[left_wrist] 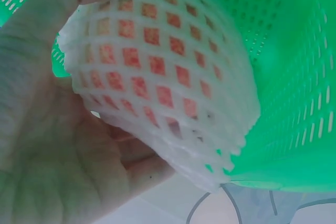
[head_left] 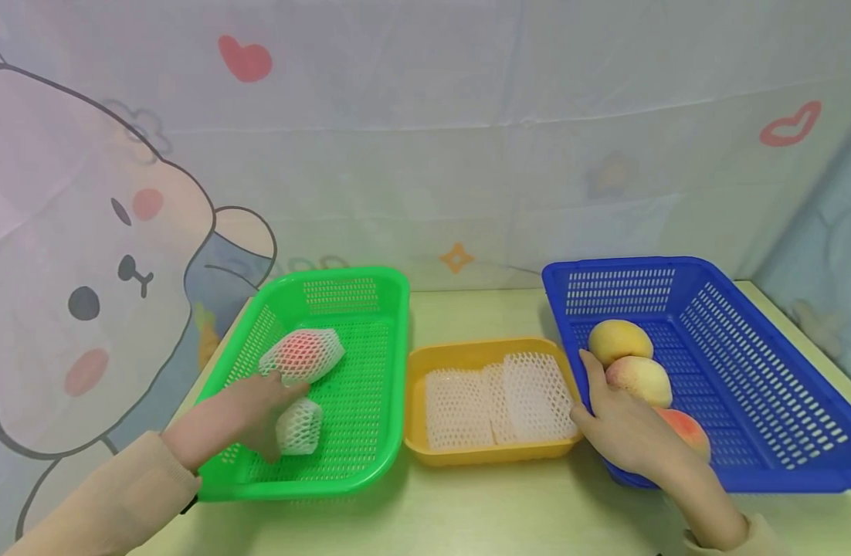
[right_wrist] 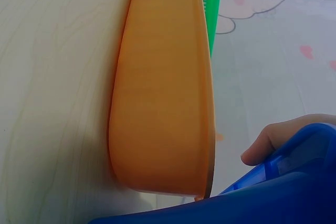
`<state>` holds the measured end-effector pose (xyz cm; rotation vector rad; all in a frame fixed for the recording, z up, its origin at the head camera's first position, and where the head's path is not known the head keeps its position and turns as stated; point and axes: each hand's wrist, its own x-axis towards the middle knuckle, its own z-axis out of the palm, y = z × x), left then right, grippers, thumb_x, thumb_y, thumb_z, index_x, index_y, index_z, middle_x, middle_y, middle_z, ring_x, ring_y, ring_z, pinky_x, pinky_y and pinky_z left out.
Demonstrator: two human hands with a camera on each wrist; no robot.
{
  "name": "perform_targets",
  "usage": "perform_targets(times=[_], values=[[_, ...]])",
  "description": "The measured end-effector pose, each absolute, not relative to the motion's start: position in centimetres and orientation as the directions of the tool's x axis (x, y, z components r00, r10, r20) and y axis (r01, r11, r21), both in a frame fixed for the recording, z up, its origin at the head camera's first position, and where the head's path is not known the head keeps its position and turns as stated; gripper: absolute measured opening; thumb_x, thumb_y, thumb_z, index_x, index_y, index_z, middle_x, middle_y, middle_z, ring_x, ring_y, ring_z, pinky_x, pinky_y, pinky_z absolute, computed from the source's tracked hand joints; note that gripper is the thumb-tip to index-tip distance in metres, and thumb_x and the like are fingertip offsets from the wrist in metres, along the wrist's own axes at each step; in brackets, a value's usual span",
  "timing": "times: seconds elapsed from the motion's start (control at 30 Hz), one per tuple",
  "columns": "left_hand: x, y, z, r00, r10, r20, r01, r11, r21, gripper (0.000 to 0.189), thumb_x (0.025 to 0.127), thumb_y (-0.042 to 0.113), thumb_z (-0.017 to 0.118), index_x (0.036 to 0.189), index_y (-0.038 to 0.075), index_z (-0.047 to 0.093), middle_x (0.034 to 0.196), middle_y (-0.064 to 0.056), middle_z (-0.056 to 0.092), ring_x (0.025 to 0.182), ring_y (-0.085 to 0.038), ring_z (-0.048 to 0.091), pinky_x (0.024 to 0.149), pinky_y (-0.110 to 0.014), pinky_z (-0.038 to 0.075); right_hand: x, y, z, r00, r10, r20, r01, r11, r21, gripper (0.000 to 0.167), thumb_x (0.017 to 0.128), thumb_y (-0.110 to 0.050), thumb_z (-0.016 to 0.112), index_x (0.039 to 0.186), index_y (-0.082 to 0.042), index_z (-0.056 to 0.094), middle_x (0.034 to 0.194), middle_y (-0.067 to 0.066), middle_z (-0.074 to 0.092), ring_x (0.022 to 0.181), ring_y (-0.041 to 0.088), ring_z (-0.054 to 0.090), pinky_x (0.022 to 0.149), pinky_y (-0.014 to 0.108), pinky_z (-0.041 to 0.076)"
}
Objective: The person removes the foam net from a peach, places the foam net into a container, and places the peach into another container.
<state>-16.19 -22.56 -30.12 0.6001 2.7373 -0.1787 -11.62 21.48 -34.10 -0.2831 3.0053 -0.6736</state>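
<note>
My left hand [head_left: 269,405] holds a reddish peach in a white foam net [left_wrist: 152,72] inside the green basket [head_left: 396,363]. The left wrist view shows thumb and fingers curled round it. Another fruit in a white net [head_left: 302,427] lies by the hand, partly covered. At the left rim of the blue basket [head_left: 676,266], my right hand [head_left: 623,432] grips the edge, its thumb on the outer side; some fingers are hidden. Right beside it inside are a yellow peach [head_left: 620,341], a pale peach [head_left: 641,380] and a reddish peach [head_left: 688,432].
Between the two baskets stands a yellow tray [head_left: 481,349] with several flat white foam nets [head_left: 460,409] in it. Everything rests on a light wooden table [head_left: 467,502]. A printed cloth [head_left: 425,154] hangs behind.
</note>
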Motion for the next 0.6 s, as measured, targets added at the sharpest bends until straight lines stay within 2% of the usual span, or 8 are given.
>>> perform_targets(times=[0.17, 0.3, 0.43, 0.53, 0.6], values=[[-16.19, -22.54, -30.15, -0.845, 0.409, -0.345, 0.444, 0.896, -0.025, 0.089, 0.053, 0.018, 0.089, 0.132, 0.009, 0.048, 0.119, -0.025, 0.050, 0.096, -0.039, 0.056, 0.067, -0.047, 0.052, -11.63, 21.48, -34.10, -0.982, -0.190, -0.005, -0.170, 0.888, -0.428, 0.073, 0.096, -0.024, 0.046, 0.150, 0.005, 0.008, 0.135, 0.033, 0.050, 0.077, 0.023, 0.055, 0.074, 0.048, 0.050], [-16.08, -22.48, -30.11, -0.841, 0.435, -0.323, 0.464, 0.885, -0.017, 0.090, 0.054, 0.018, 0.089, 0.134, 0.009, 0.048, 0.119, -0.026, 0.050, 0.096, -0.039, 0.055, 0.065, -0.045, 0.051, -11.66, 21.48, -34.10, -0.982, -0.190, -0.007, -0.169, 0.887, -0.430, 0.074, 0.096, -0.024, 0.046, 0.150, 0.006, 0.007, 0.133, 0.032, 0.051, 0.075, 0.022, 0.055, 0.071, 0.044, 0.050], [-15.87, -22.36, -30.18, -0.842, 0.460, -0.281, 0.484, 0.875, -0.018, 0.086, 0.053, 0.017, 0.088, 0.129, 0.010, 0.050, 0.116, -0.024, 0.051, 0.093, -0.037, 0.054, 0.065, -0.044, 0.051, -11.67, 21.49, -34.12, -0.982, -0.191, -0.002, -0.171, 0.887, -0.430, 0.074, 0.095, -0.024, 0.046, 0.150, 0.006, 0.007, 0.134, 0.033, 0.051, 0.076, 0.022, 0.055, 0.072, 0.045, 0.050], [-15.75, -22.28, -30.26, -0.840, 0.488, -0.239, 0.508, 0.861, -0.030, 0.080, 0.051, 0.016, 0.087, 0.122, 0.012, 0.051, 0.106, -0.018, 0.052, 0.084, -0.029, 0.052, 0.062, -0.040, 0.047, -11.63, 21.52, -34.18, -0.982, -0.191, 0.006, -0.175, 0.886, -0.428, 0.073, 0.095, -0.024, 0.047, 0.150, 0.006, 0.008, 0.135, 0.033, 0.049, 0.080, 0.023, 0.057, 0.077, 0.050, 0.050], [-15.67, -22.26, -30.30, -0.838, 0.504, -0.208, 0.523, 0.851, -0.045, 0.077, 0.050, 0.017, 0.086, 0.120, 0.013, 0.051, 0.100, -0.014, 0.052, 0.080, -0.024, 0.049, 0.061, -0.037, 0.045, -11.62, 21.54, -34.22, -0.982, -0.191, 0.005, -0.175, 0.886, -0.430, 0.073, 0.095, -0.024, 0.047, 0.150, 0.006, 0.008, 0.135, 0.033, 0.050, 0.079, 0.023, 0.057, 0.076, 0.049, 0.050]])
